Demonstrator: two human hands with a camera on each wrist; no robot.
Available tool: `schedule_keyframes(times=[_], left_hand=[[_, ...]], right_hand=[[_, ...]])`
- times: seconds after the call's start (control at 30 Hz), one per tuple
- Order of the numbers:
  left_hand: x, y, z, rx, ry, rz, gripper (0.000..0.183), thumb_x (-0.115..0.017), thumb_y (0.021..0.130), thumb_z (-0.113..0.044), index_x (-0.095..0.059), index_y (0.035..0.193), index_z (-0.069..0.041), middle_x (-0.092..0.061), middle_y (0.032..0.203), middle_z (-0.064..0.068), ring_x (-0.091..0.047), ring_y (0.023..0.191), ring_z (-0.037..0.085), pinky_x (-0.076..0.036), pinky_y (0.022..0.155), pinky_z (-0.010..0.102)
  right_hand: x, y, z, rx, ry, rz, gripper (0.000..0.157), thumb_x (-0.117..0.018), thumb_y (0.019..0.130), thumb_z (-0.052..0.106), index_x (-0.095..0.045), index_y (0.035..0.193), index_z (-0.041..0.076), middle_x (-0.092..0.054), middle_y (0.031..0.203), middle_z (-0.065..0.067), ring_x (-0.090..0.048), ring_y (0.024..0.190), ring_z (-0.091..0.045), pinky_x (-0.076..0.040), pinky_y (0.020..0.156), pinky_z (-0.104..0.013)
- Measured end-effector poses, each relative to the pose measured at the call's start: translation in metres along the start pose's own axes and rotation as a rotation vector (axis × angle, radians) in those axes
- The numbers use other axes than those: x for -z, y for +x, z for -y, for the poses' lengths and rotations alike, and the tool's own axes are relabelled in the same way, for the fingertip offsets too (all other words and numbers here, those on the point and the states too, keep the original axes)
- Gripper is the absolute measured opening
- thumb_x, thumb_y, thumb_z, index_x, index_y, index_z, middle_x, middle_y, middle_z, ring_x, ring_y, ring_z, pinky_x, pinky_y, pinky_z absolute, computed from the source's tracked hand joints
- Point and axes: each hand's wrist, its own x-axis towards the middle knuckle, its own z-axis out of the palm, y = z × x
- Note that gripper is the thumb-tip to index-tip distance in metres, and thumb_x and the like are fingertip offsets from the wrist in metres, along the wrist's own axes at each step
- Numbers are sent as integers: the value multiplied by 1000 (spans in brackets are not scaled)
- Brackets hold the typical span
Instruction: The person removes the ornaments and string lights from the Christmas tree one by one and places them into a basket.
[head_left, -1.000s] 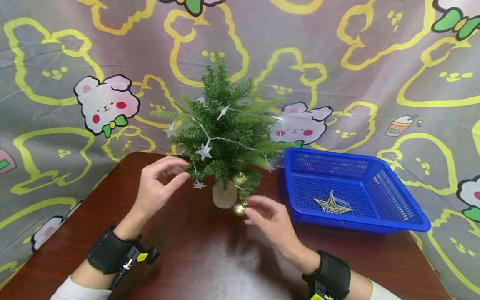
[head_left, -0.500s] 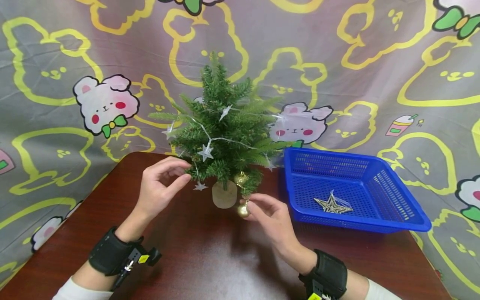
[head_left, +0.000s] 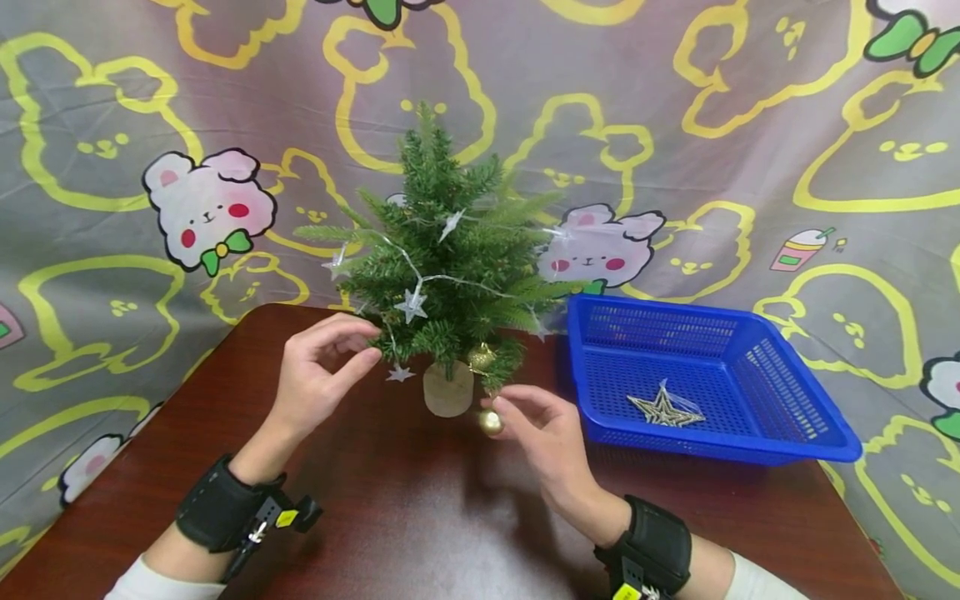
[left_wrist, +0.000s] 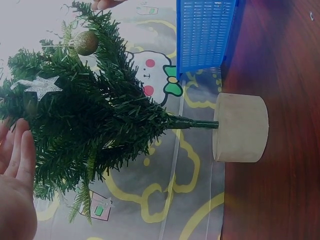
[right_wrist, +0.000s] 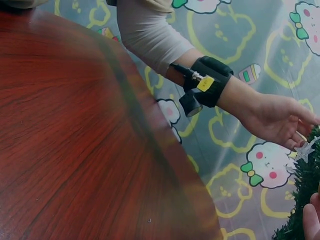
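Observation:
A small artificial Christmas tree (head_left: pixel 450 267) stands upright on a pale round base (head_left: pixel 448 390), strung with clear star lights (head_left: pixel 411 305). My left hand (head_left: pixel 318 362) is at its lower left branches, fingers loosely bent and touching the greenery; in the left wrist view its fingers (left_wrist: pixel 22 155) look fairly straight beside the needles. Thumb and fingertips of my right hand (head_left: pixel 543 433) pinch the top of a shiny gold ball ornament (head_left: pixel 491 422) below the lower right branch. Just above it, a glittery gold ball (head_left: pixel 482 358) hangs on the tree. The right fingertips partly hide the ornament's loop.
To the right, a blue plastic basket (head_left: pixel 712 333) holds a gold star ornament (head_left: pixel 663 408). The dark red wooden table (head_left: pixel 420 517) reaches back to a patterned cloth (head_left: pixel 262 100) hanging behind the tree.
The right hand and its gold ball ornament have shifted slightly to the right, and the fingertips now sit higher on the ornament. The left hand has stayed nearly in place.

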Motion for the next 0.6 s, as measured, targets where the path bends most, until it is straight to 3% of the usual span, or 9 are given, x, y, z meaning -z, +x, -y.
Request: schedule_keyframes(times=[0.13, 0.6], left_hand=[[0, 0, 0, -11, -13, -1, 22, -68, 80, 14, -69, 101, 8, -70, 95, -4, -65, 75, 6, -50, 64, 16], [2, 1, 0, 1, 29, 5, 21, -69, 81, 12, -70, 101, 6, -69, 95, -6, -64, 75, 6, -50, 63, 17]], right_hand=[[0, -1, 1, 33, 2, -15, 23, -68, 91, 4, -64, 107, -12, -78, 88, 3, -73, 75, -13, -61, 69, -36], [2, 0, 3, 65, 12, -19, 16, -68, 91, 3, -65, 99, -10, -76, 88, -1, -71, 71, -11, -61, 65, -37]])
